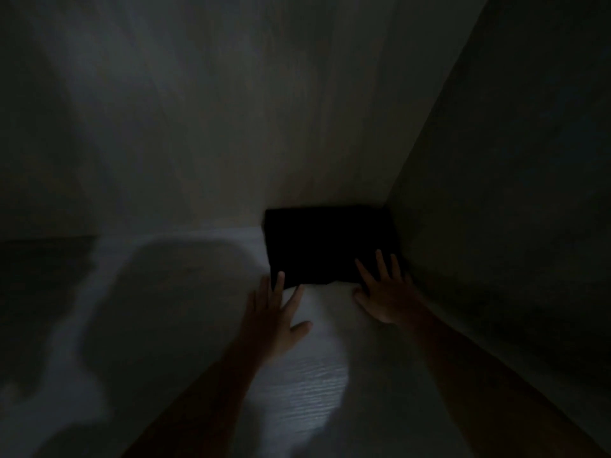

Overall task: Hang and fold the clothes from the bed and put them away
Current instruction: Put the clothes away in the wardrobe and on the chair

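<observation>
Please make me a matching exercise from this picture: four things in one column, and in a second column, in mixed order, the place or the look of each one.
1. folded black garment
2. left hand
3. right hand
4. shelf

A. pale, with a wood grain
B. fingers spread on the garment's front right edge
C. in the back right corner
D. fingertips at the garment's front left corner

Pairs: 1-C, 2-D, 3-B, 4-A.
</observation>
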Action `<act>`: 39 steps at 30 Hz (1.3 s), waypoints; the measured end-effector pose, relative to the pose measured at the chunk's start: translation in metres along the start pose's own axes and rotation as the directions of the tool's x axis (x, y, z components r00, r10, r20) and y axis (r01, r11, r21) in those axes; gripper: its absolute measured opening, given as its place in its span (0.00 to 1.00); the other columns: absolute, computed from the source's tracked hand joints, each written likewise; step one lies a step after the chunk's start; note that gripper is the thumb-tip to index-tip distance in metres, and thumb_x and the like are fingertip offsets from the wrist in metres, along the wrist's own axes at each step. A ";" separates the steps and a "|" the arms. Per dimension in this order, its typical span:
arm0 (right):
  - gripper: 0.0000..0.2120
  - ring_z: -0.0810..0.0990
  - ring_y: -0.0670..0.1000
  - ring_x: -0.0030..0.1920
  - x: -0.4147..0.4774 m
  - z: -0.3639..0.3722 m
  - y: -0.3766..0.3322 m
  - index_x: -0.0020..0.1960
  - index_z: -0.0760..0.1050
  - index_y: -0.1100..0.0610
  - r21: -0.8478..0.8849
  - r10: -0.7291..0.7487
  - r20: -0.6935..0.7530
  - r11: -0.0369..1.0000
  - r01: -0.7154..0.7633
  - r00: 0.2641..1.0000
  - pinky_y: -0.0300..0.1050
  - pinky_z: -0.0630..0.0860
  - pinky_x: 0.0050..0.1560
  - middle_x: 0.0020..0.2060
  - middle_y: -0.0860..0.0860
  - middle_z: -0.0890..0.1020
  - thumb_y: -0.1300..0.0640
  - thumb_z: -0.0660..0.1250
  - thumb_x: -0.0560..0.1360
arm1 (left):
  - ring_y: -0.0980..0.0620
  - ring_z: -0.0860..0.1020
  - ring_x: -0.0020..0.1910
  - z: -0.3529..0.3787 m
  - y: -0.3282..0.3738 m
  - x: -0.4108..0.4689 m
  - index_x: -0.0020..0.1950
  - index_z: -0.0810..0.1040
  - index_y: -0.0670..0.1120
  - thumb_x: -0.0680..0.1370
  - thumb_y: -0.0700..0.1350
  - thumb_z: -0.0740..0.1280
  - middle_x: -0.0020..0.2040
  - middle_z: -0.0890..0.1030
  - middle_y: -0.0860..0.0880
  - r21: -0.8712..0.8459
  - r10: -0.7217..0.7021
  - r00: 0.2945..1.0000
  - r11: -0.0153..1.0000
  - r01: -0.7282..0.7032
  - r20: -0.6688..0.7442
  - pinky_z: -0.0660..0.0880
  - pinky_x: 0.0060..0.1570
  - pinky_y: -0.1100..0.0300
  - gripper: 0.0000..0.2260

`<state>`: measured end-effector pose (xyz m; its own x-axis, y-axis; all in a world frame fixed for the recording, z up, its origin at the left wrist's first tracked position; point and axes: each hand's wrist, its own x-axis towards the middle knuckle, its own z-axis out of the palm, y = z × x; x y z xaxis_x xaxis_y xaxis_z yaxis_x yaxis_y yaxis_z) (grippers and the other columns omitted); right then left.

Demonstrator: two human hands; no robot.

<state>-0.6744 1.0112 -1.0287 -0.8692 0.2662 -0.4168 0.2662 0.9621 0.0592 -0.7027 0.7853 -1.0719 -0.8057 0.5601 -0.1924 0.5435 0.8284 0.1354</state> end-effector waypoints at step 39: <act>0.29 0.83 0.56 0.46 -0.872 -0.333 0.045 0.47 0.84 0.56 0.196 0.570 -0.355 0.820 -0.538 0.741 0.46 0.80 0.37 0.44 0.56 0.83 0.56 0.81 0.45 | 0.48 0.82 0.40 -0.559 0.360 -0.517 0.34 0.82 0.45 0.60 0.39 0.72 0.35 0.82 0.50 -0.139 0.673 0.673 0.668 -0.731 -0.307 0.69 0.44 0.57 0.05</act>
<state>-0.0435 0.8428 -0.3608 -0.6401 0.7669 0.0470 0.7671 0.6344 0.0952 -0.2221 0.7916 -0.3804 -0.2487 0.9331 0.2596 0.9194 0.1431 0.3664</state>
